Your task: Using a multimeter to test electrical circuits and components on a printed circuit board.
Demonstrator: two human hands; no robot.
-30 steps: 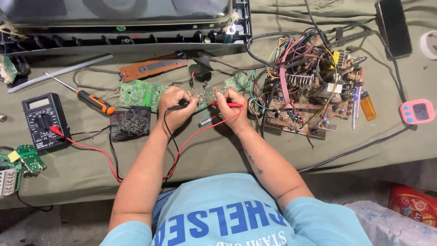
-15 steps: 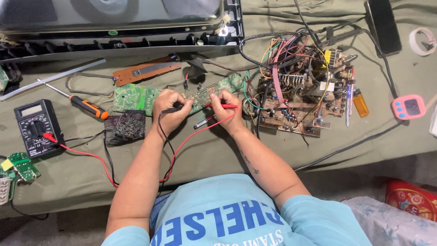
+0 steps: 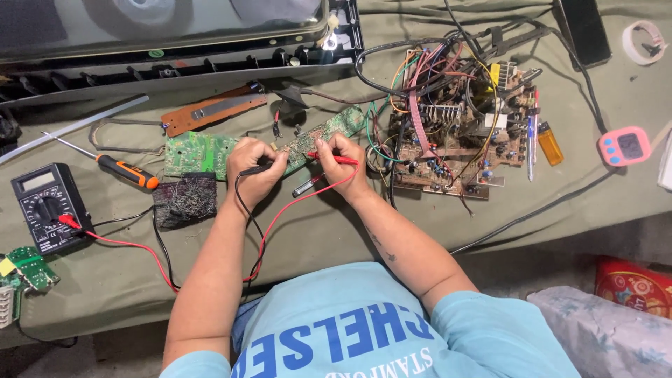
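From the head camera, the left hand [image 3: 253,166] pinches a black probe [image 3: 257,169] and the right hand [image 3: 344,166] grips a red probe [image 3: 334,158], both tips apparently touching the long green circuit board [image 3: 199,152] on the cloth-covered table [image 3: 336,231]; a black multimeter [image 3: 45,206] lies far left.

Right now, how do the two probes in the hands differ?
The red probe is in the right hand, while the black probe is in the left hand. The red probe shows a long bright shaft, but the black probe is mostly hidden by fingers. The red lead loops under the right wrist, and the black lead drops from the left hand. Both tips point at the green circuit board.
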